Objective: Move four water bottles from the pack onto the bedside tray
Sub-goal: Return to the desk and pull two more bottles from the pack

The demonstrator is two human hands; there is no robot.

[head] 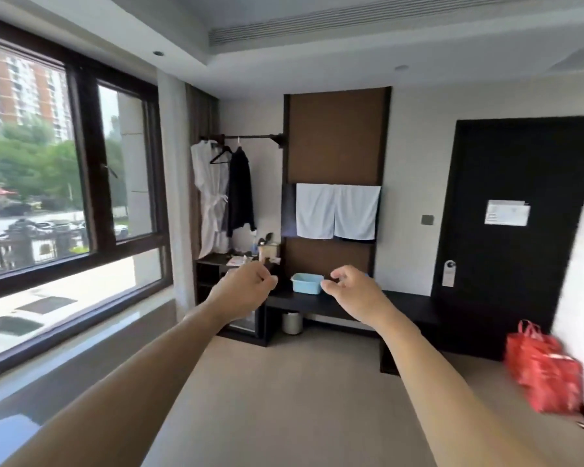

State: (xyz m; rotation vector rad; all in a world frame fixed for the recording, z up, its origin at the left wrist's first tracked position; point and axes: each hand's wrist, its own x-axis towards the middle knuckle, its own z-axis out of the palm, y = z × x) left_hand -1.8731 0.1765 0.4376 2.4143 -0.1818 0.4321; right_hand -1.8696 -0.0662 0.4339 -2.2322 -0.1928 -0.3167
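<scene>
Both my arms reach forward at chest height into a hotel room. My left hand [246, 284] hangs with its fingers loosely curled and holds nothing. My right hand [351, 288] is likewise empty, fingers bent and apart. No pack of water bottles and no bedside tray shows in this view. One small bottle with a blue label [254, 246] stands far off on the dark shelf unit under the clothes rail.
A low dark bench [418, 306] runs along the far wall with a light blue basin [307, 283] on it and a small metal bin [292, 322] beneath. A red bag [543, 369] sits at the right. Large windows fill the left wall; a dark door [520, 183] stands right.
</scene>
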